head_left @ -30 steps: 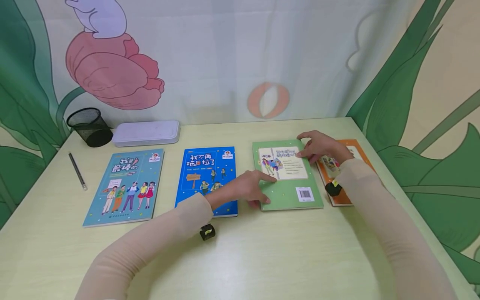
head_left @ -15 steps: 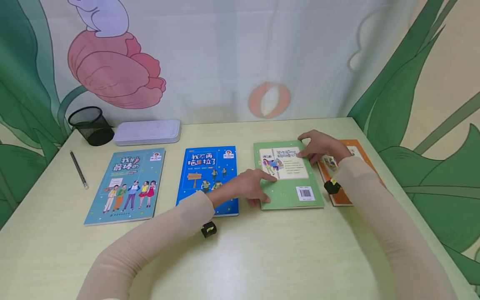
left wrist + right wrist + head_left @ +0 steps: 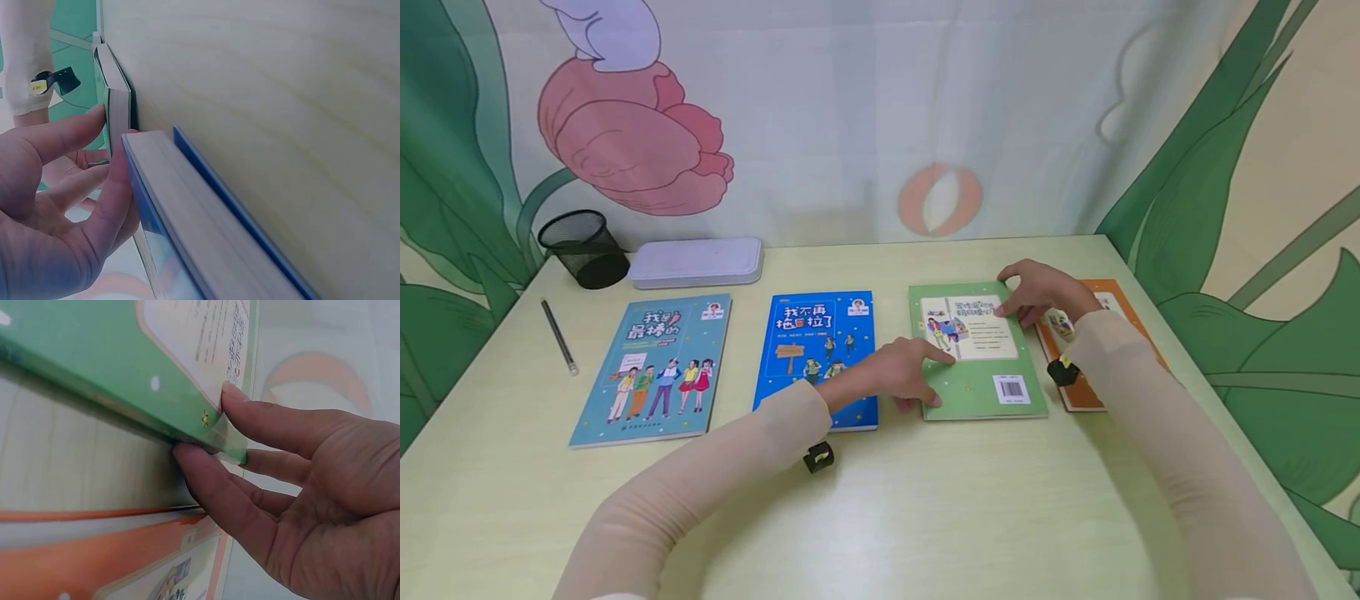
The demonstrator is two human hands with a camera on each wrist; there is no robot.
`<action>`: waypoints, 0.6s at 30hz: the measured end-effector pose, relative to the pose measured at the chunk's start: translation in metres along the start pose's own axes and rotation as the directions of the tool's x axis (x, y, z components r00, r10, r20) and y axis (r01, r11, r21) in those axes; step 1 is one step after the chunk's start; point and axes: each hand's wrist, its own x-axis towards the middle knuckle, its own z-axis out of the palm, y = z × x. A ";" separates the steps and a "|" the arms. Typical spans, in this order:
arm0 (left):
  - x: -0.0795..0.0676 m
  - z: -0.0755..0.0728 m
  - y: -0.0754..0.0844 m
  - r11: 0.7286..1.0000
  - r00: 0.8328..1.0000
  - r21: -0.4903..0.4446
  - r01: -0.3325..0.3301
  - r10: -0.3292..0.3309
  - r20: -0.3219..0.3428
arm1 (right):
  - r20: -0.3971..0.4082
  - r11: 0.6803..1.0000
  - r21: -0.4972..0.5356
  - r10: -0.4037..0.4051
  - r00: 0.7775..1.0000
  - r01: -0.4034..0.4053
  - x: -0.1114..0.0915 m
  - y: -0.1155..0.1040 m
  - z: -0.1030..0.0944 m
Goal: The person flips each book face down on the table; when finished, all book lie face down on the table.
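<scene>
So there's a green book (image 3: 979, 371) lying barcode side up on the desk (image 3: 925, 508), right between both hands. The left hand (image 3: 901, 371) is at its near left edge, thumb and a pretty straight index finger on the cover, the other fingers curled down by the side, so it's basically pinching that edge. The right hand (image 3: 1041, 292) is pinching the far right corner, thumb on top and fingers at the edge. Can't tell if the book's lifted there at all.

A blue book (image 3: 808, 337) sits just left of the left hand, partly under that wrist, and a teal book (image 3: 651, 371) is further left again. An orange book (image 3: 1081, 395) is partly hidden under the right wrist. Way out past the left hand, over to the left, you've got a lilac case (image 3: 695, 262), a black mesh cup (image 3: 583, 250) and a pencil (image 3: 559, 336).
</scene>
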 end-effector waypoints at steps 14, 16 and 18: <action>0.002 -0.001 0.002 0.997 1.000 0.072 -0.005 0.006 -0.008 | 0.002 1.000 0.017 -0.009 1.000 0.009 -0.005 -0.004 0.000; 0.002 -0.001 0.003 0.997 1.000 0.083 -0.004 0.005 -0.010 | 0.003 1.000 0.016 -0.010 1.000 0.010 -0.005 -0.004 0.001; 0.003 -0.001 0.003 0.997 1.000 0.081 -0.002 0.003 -0.013 | 0.000 1.000 0.012 -0.009 1.000 0.009 -0.006 -0.004 0.001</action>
